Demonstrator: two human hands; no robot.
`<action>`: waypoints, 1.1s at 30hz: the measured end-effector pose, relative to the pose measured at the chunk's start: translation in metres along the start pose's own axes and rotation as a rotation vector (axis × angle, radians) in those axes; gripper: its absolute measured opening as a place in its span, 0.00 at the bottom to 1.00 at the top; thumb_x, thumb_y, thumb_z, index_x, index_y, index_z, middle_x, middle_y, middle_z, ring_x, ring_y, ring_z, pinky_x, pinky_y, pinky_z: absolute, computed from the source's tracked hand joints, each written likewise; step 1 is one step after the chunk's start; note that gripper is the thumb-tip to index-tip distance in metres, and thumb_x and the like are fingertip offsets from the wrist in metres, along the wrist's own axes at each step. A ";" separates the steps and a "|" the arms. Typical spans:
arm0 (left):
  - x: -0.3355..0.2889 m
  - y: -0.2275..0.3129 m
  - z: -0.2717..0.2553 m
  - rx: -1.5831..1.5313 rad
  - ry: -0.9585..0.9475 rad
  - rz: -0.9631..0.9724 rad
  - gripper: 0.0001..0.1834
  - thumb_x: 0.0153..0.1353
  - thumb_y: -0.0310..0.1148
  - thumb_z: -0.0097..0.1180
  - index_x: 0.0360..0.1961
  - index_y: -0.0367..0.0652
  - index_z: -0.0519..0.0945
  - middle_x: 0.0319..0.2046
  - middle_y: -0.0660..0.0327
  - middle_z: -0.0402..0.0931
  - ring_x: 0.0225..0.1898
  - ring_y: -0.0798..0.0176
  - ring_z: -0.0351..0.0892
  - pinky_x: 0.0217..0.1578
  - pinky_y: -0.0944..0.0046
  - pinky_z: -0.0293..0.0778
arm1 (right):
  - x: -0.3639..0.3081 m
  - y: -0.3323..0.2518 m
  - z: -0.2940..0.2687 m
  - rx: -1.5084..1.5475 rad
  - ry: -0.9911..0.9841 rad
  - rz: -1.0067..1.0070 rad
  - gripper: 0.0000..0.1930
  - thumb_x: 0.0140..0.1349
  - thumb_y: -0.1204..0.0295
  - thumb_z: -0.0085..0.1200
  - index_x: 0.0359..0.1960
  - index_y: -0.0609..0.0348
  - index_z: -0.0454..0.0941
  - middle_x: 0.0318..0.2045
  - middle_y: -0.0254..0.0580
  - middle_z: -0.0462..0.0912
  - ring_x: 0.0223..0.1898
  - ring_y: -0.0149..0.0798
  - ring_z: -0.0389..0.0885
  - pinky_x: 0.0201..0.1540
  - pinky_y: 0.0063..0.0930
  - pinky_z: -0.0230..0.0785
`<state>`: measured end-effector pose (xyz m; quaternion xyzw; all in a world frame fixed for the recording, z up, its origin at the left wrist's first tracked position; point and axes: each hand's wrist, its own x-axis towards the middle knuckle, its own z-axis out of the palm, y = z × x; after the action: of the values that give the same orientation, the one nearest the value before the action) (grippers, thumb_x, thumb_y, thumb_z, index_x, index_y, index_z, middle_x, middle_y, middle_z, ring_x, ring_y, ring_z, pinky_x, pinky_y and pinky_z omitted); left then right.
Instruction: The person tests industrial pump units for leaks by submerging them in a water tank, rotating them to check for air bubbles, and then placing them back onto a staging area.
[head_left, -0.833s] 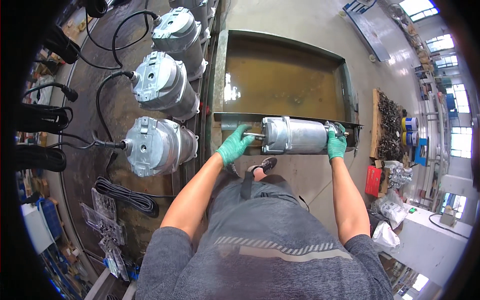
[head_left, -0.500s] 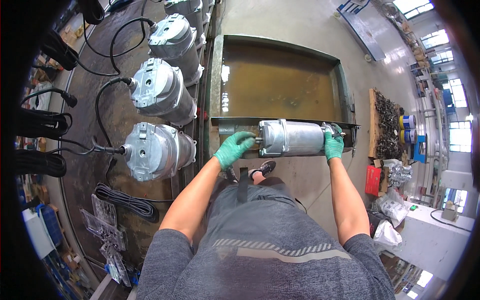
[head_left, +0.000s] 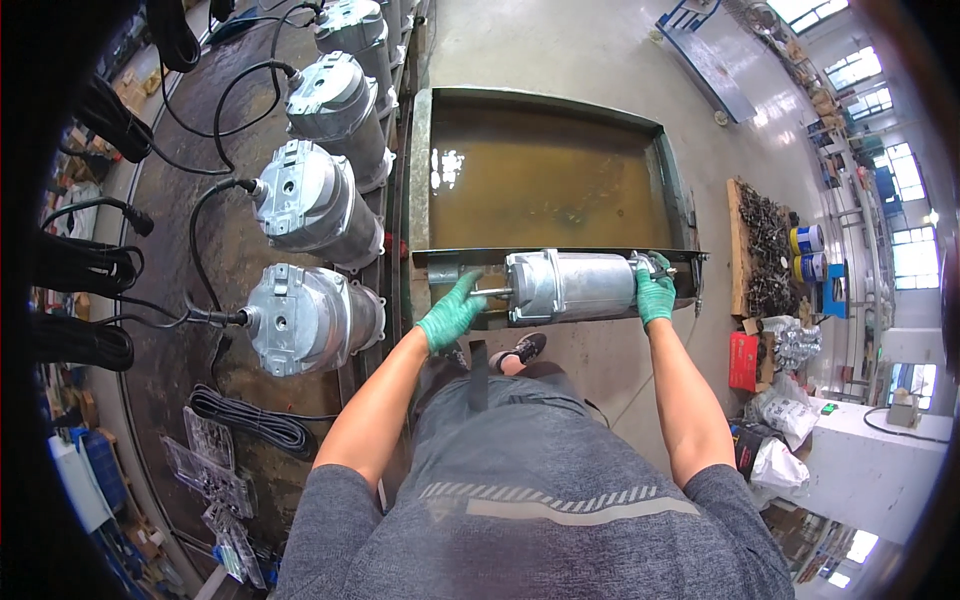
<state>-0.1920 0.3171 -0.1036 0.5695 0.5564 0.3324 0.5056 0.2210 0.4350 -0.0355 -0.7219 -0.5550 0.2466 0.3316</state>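
Note:
A silvery metal motor housing (head_left: 590, 284) lies on its side, level, across the near edge of a metal tank (head_left: 420, 190) of brownish liquid. A thin metal shaft (head_left: 495, 292) sticks out of its left end. My left hand (head_left: 450, 315), in a green glove, has the shaft's outer end between thumb and fingers. My right hand (head_left: 656, 292), gloved alike, is closed around the fittings at the housing's right end. Its fingertips are partly hidden behind that end.
On the left bench several upright motor housings (head_left: 308, 318) stand in a row, with black cables. A coiled cable (head_left: 250, 415) and clear plastic packs (head_left: 208, 460) lie nearer. At right are a pallet of dark metal parts (head_left: 765, 250), a red box (head_left: 743, 360) and a white cabinet (head_left: 860, 465).
My left fingers have drawn back leftward from the housing's end, and more of the shaft shows. My right hand keeps its hold. The whole view has shifted slightly.

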 end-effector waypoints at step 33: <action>0.005 0.037 -0.008 -0.755 -0.228 -0.296 0.24 0.76 0.51 0.51 0.65 0.49 0.76 0.32 0.72 0.78 0.22 0.75 0.67 0.25 0.73 0.64 | 0.006 0.017 0.006 -0.242 -0.025 -0.084 0.17 0.73 0.59 0.44 0.52 0.50 0.83 0.56 0.37 0.83 0.60 0.38 0.77 0.63 0.34 0.71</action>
<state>-0.1873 0.3287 -0.0680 0.2913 0.4115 0.3717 0.7795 0.2293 0.4394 -0.0517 -0.7295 -0.6147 0.1728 0.2453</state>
